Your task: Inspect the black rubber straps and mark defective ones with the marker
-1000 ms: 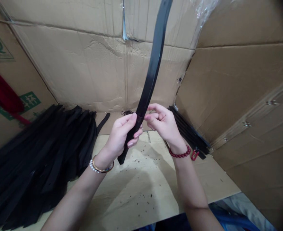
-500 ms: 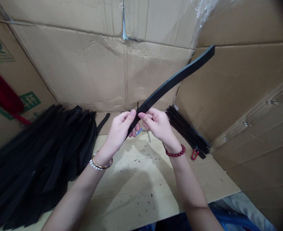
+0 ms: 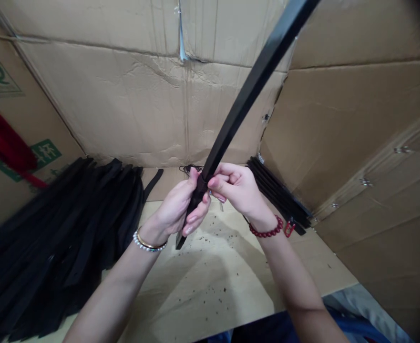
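A long black strip (image 3: 243, 102) slants up from my hands past the top edge of the view. My left hand (image 3: 181, 205) is closed around its lower part, and the short lower end pokes out below the fingers. A thin dark band seems to cross the strip just above the left fingers. Right beside that band, at the strip's edge, my right hand (image 3: 236, 188) is closed in a pinch; what sits between its thumb and fingers is hidden.
A large heap of black strips (image 3: 77, 238) covers the left side of the table (image 3: 181, 295). More strips (image 3: 277, 190) lie at right, beside a small red object (image 3: 289, 228). Thin dark cords (image 3: 191, 169) lie at the back. Cardboard walls (image 3: 134, 105) enclose three sides.
The strip has swung steeper, its far end now beyond the top edge, and its lower end now shows beneath my left hand. My right hand has shifted slightly right.
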The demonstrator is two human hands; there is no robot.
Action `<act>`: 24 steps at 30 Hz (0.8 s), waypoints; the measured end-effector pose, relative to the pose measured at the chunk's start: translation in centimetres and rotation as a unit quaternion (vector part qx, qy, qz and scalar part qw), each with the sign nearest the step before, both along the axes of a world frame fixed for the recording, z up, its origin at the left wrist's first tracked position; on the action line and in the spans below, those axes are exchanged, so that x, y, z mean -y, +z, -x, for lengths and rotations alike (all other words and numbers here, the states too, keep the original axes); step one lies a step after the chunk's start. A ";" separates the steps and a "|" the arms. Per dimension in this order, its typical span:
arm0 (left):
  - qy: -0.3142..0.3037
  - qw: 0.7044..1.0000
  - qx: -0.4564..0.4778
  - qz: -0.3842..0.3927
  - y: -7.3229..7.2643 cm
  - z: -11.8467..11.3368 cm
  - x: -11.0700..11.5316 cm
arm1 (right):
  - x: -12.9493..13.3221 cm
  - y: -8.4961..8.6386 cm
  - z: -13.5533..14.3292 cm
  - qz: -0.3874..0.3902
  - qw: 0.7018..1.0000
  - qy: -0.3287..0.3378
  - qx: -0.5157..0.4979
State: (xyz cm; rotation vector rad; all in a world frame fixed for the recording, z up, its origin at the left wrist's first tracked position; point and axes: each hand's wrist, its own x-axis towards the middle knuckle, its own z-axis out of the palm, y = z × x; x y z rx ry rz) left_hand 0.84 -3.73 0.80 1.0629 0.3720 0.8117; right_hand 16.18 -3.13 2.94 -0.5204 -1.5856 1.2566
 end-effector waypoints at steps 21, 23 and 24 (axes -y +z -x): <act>0.313 0.914 -0.147 -0.210 -0.3 -1.7 1.0 | -0.2 -2.5 -0.9 -0.144 0.965 -0.189 0.108; 0.309 0.914 -0.153 -0.213 -0.2 -1.5 1.2 | 0.2 -1.8 -1.4 -0.182 0.949 -0.211 0.144; 0.309 0.913 -0.156 -0.216 -0.2 -1.4 1.3 | 0.4 -1.6 -1.6 -0.190 0.945 -0.217 0.152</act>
